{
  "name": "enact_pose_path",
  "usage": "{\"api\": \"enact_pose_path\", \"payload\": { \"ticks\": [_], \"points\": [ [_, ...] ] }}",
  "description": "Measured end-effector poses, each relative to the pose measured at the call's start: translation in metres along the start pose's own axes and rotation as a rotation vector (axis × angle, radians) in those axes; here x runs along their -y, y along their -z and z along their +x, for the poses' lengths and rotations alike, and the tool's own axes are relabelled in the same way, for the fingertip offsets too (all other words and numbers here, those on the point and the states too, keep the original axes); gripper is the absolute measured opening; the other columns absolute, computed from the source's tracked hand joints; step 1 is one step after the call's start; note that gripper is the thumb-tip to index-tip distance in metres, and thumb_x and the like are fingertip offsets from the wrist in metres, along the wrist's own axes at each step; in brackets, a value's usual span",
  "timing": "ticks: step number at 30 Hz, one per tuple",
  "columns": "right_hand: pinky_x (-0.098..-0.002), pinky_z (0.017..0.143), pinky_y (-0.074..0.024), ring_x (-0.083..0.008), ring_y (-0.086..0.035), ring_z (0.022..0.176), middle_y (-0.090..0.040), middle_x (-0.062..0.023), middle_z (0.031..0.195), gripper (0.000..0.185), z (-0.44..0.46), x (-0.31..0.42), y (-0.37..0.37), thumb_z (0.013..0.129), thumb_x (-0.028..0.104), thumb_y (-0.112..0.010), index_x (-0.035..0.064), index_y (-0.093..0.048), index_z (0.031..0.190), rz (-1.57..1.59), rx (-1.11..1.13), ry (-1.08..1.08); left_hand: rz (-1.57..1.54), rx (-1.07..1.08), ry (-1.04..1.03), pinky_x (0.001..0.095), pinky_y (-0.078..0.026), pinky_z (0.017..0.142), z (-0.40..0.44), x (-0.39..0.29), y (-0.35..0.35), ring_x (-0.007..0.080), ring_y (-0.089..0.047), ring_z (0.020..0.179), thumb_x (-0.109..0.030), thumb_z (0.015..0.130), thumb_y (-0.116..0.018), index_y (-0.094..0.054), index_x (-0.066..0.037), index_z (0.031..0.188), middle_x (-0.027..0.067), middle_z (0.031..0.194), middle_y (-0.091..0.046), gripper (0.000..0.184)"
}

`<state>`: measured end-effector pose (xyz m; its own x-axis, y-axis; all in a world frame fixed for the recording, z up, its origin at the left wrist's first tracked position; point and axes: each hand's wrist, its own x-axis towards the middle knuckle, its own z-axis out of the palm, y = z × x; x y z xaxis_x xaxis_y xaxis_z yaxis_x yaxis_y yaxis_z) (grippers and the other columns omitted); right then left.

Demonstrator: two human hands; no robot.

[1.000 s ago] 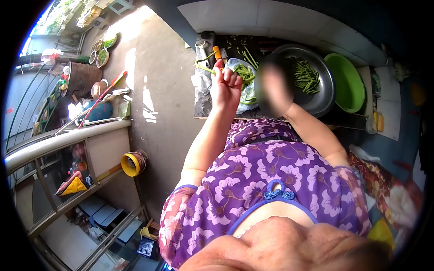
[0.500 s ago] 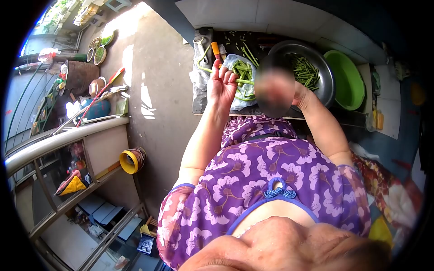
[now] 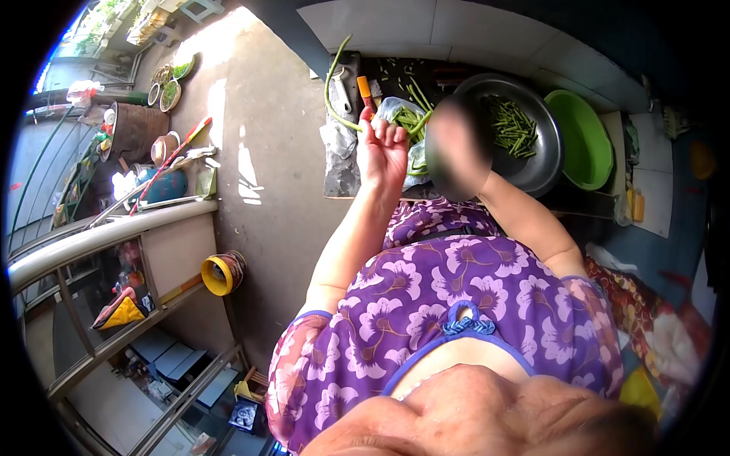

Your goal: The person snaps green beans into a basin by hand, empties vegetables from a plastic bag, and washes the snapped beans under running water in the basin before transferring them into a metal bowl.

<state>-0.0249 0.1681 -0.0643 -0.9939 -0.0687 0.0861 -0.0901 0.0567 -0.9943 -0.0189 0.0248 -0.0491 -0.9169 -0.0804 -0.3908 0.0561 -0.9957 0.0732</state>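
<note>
The left hand [image 3: 383,156] has its fingers curled closed on a long green bean [image 3: 328,93], which sits at the upper middle of the frame; one end arches up past the hand to its left, while the other runs right toward the right hand [image 3: 460,144]. A dark blur covers that right hand, so I cannot tell whether its fingers are apart or together, or what they hold. The left grip seems to fall partway along so that the bean stays steady between the hands and its loose end hangs clear. Just behind the hands lies a plastic bag [image 3: 391,105] with more long beans in it, probably set there for easy reach. Beside it, toward the upper left, are an orange-handled tool [image 3: 363,87] and a white-handled tool [image 3: 342,93]. Right of the blur stands a metal basin [image 3: 541,171] holding short bean pieces [image 3: 515,128], presumably kept close so little is spilled. At its right, near the tiled wall [image 3: 487,30], is a green tub [image 3: 584,140].
</note>
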Motion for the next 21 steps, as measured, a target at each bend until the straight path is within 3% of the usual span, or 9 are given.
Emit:
{"api": "enact_pose_path", "payload": {
  "ticks": [2, 3, 7, 11, 13, 15, 17, 19, 21],
  "points": [
    [-0.0346, 0.057, -0.0486, -0.0302, -0.065, 0.069, -0.063, -0.0187, 0.084, 0.011, 0.001, 0.04, 0.0, 0.093, 0.012, -0.053, 0.0024, -0.056, 0.097, -0.424, 0.014, 0.316, -0.172, 0.058, 0.058, 0.026, -0.029, 0.055, 0.01, -0.014, 0.001, 0.011, -0.026, 0.056, -0.025, 0.102, -0.035, -0.044, -0.01, 0.114, -0.0011, 0.065, -0.029, 0.021],
    [-0.0381, 0.058, -0.0489, -0.035, -0.063, 0.071, -0.062, -0.0188, 0.081, 0.013, 0.001, 0.052, -0.001, 0.091, 0.012, -0.055, 0.0019, -0.056, 0.099, -0.472, 0.048, 0.451, -0.25, 0.114, 0.096, 0.0258, -0.029, 0.055, 0.009, -0.018, -0.002, 0.0111, -0.026, 0.056, -0.024, 0.102, -0.035, -0.044, -0.01, 0.113, -0.001, 0.065, -0.029, 0.02],
    [-0.0419, 0.062, -0.0491, -0.0363, -0.062, 0.073, -0.062, -0.018, 0.082, 0.016, -0.008, 0.046, -0.017, 0.09, 0.015, -0.058, 0.0012, -0.055, 0.097, -0.498, 0.158, 0.488, -0.37, 0.05, 0.215, 0.0256, -0.028, 0.054, 0.005, -0.013, -0.007, 0.012, -0.026, 0.055, -0.019, 0.1, -0.038, -0.052, -0.008, 0.107, -0.0007, 0.064, -0.029, 0.018],
    [-0.0373, 0.06, -0.0488, -0.0277, -0.059, 0.065, -0.056, -0.0107, 0.072, 0.01, -0.022, 0.036, -0.009, 0.085, 0.011, -0.059, 0.0038, -0.057, 0.091, -0.628, 0.405, 0.726, -0.418, 0.035, 0.194, 0.0269, -0.027, 0.055, 0.009, -0.026, -0.004, 0.013, -0.025, 0.057, -0.017, 0.1, -0.039, -0.052, -0.005, 0.102, 0.0, 0.064, -0.028, 0.019],
    [-0.0333, 0.057, -0.0469, -0.0197, -0.056, 0.063, -0.051, -0.0047, 0.069, 0.012, -0.022, 0.04, 0.009, 0.077, 0.009, -0.063, 0.0082, -0.059, 0.088, -0.666, 0.52, 0.982, -0.391, 0.09, 0.188, 0.0275, -0.028, 0.056, 0.007, -0.035, -0.008, 0.0133, -0.029, 0.058, -0.02, 0.1, -0.036, -0.051, -0.002, 0.1, 0.0003, 0.065, -0.03, 0.024],
    [-0.0319, 0.055, -0.0465, -0.018, -0.055, 0.06, -0.05, -0.0038, 0.067, 0.012, -0.009, 0.049, 0.025, 0.076, 0.009, -0.063, 0.0105, -0.06, 0.088, -0.812, 0.448, 1.016, -0.318, 0.132, 0.136, 0.028, -0.031, 0.059, 0.006, -0.038, -0.006, 0.0135, -0.031, 0.06, -0.024, 0.101, -0.037, -0.051, -0.002, 0.102, 0.0011, 0.068, -0.033, 0.026],
    [-0.0345, 0.054, -0.048, -0.022, -0.057, 0.058, -0.055, -0.0059, 0.066, 0.024, 0.022, 0.054, 0.023, 0.081, 0.012, -0.066, 0.0118, -0.062, 0.105, -0.733, 0.174, 0.869, -0.213, 0.13, 0.091, 0.029, -0.034, 0.062, 0.005, -0.037, -0.006, 0.0139, -0.033, 0.062, -0.026, 0.1, -0.037, -0.051, -0.002, 0.103, 0.0017, 0.071, -0.034, 0.028],
    [-0.0336, 0.059, -0.0509, -0.0231, -0.062, 0.066, -0.063, -0.0116, 0.074, 0.048, 0.043, 0.059, 0.02, 0.083, 0.015, -0.067, 0.0087, -0.049, 0.127, -0.745, 0.17, 0.14, -0.118, 0.143, 0.068, 0.0303, -0.037, 0.067, 0.006, -0.032, -0.005, 0.0146, -0.036, 0.065, -0.027, 0.1, -0.038, -0.052, -0.003, 0.104, 0.0021, 0.073, -0.036, 0.028],
    [-0.029, 0.056, -0.0464, -0.0149, -0.056, 0.059, -0.062, -0.0081, 0.075, 0.037, 0.056, 0.027, 0.023, 0.088, 0.013, -0.063, 0.0078, -0.054, 0.124, -0.526, 0.134, 0.047, -0.034, 0.177, 0.061, 0.032, -0.04, 0.072, 0.009, -0.025, 0.001, 0.0156, -0.039, 0.069, -0.027, 0.099, -0.041, -0.053, -0.003, 0.105, 0.0023, 0.074, -0.037, 0.027]
  ]
}}
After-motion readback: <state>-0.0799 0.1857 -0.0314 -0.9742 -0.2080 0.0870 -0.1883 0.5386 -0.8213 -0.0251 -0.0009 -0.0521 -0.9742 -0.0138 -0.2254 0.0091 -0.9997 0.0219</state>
